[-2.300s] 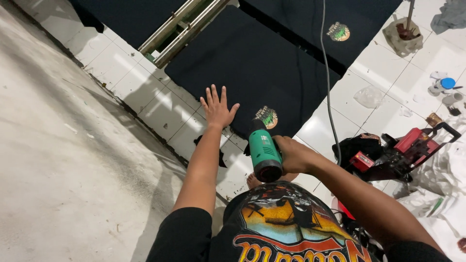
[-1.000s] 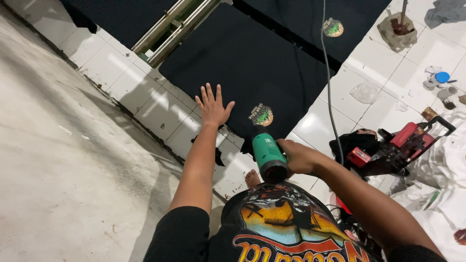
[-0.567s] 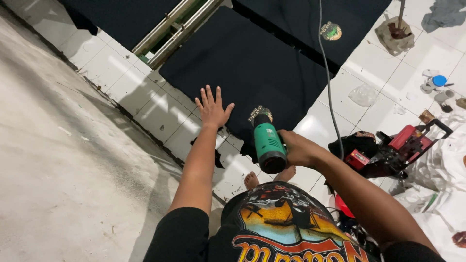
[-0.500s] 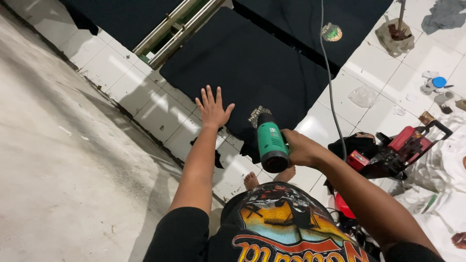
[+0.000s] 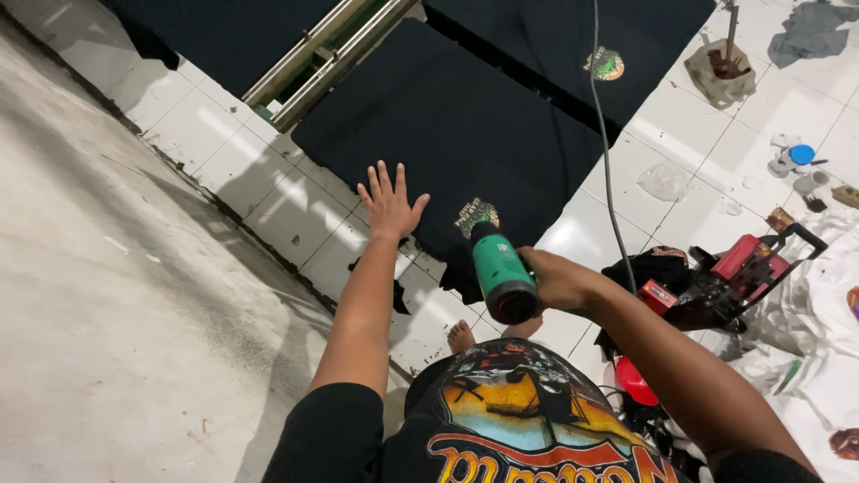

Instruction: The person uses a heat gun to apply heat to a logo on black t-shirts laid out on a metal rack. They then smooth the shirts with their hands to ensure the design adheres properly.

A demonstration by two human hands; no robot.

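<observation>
My right hand (image 5: 557, 279) grips a green and black heat gun (image 5: 499, 274), its nozzle aimed down at a small printed patch (image 5: 476, 212) on a black cloth (image 5: 447, 134) laid flat on the white tiled floor (image 5: 295, 219). The gun's grey cord (image 5: 605, 134) runs up across the cloth. My left hand (image 5: 390, 201) is stretched out with fingers spread, palm down at the near edge of the cloth, just left of the patch. It holds nothing.
A second black cloth with a printed patch (image 5: 605, 64) lies further back. A metal frame (image 5: 331, 54) runs between cloths. Red machine (image 5: 734, 277), black bag, rags and small containers (image 5: 799, 161) crowd the right. A bare concrete surface (image 5: 98, 313) rises on the left. My feet (image 5: 461, 335) stand below the gun.
The heat gun has swung slightly left and tipped its nozzle closer over the printed patch. My left hand stays spread on the cloth edge.
</observation>
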